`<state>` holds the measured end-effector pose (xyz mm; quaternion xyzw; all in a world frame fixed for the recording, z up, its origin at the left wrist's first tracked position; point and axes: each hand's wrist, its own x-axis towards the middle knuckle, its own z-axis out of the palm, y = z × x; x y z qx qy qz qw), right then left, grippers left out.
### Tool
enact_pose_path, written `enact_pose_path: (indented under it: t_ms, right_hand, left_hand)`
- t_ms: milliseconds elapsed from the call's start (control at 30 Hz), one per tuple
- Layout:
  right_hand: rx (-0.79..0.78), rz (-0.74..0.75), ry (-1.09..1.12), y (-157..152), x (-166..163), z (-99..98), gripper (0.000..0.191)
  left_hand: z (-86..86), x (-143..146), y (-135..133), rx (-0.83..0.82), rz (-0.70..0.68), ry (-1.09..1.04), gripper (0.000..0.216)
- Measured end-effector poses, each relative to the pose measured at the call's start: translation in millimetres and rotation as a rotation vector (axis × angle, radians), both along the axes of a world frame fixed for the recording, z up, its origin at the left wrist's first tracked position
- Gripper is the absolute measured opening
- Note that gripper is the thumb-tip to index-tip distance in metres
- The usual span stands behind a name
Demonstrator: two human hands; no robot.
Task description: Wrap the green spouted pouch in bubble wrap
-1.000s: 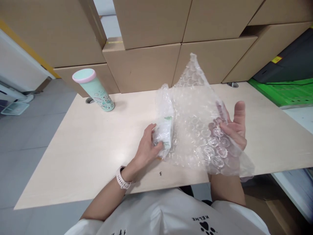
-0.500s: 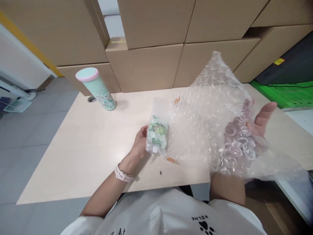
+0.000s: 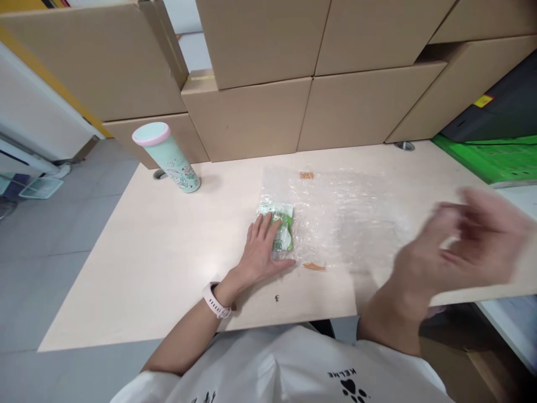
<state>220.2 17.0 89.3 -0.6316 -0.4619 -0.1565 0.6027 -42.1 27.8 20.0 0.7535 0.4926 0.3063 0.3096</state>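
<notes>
My left hand (image 3: 262,246) lies with fingers spread over a small green and white packet (image 3: 286,226), which is at the left end of a flat sheet of clear bubble wrap (image 3: 335,218). Part of the packet is hidden beneath the fingers. I cannot tell whether a layer of wrap covers it. Orange print shows at two edges of the sheet. My right hand (image 3: 465,240) is up over the right part of the table, to the right of the wrap. Motion smears its fingers, and nothing clear can be seen in them.
A mint green tumbler (image 3: 172,159) with a pink rim stands at the table's back left. Stacked cardboard boxes (image 3: 251,117) line the back edge of the table (image 3: 138,268). On the far right is a green plastic crate (image 3: 499,162) beside a dark case.
The bubble wrap sheet, raised by my right hand before, now lies flat on the table. My right hand has come free of it. My left hand has moved from beside the packet onto it.
</notes>
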Motion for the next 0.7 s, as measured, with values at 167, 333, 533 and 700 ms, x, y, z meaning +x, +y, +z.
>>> enact_pose_path:
  t_ms: [167,333,533,700]
  right_hand:
    - [-0.583,0.659,-0.03,18,-41,-25.3,0.028]
    - [-0.939,0.68,-0.196,26,-48,-52.1,0.03]
    - [-0.976,0.671,-0.092,30,-47,-57.7,0.026]
    - [-0.857,0.977,0.503,30,-52,-64.9,0.042]
  left_hand:
    - [-6.0,-1,-3,-0.075,0.003,-0.069,0.084]
    - [-0.5,1,-6,-0.164,0.143,-0.36,0.078]
    - [2.1,-1,6,-0.542,0.344,-0.958,0.073]
    - [3.6,-7,16,-0.608,0.369,-1.07,0.068]
